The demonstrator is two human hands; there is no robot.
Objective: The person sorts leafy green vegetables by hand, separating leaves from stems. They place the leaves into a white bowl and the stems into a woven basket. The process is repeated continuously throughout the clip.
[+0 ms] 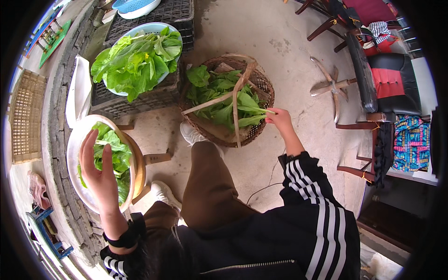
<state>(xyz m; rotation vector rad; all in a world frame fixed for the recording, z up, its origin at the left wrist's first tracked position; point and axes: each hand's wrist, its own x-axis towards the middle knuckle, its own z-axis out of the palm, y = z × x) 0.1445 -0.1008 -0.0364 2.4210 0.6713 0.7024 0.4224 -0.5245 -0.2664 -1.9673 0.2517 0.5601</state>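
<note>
My right hand (279,120) pinches the stems of some leafy greens (247,105) at the right rim of a wicker basket (264,84). More greens lie inside the basket, under its crossed handle strips. Over a light-coloured basin (75,154) at the left is my left hand (99,164), its fingers apart and nothing seen in it. Leafy greens (120,150) lie in that basin, partly hidden by the hand. A pale blue basin (177,35) heaped with leafy greens (140,63) rests on a black plastic crate (140,99).
The left basin stands on a wooden stool (140,168) beside a brick edge (63,140). Farther back, a blue colander (131,5) sits on another black crate (150,21). Chairs (395,84) and a metal chair base (332,85) are at the right.
</note>
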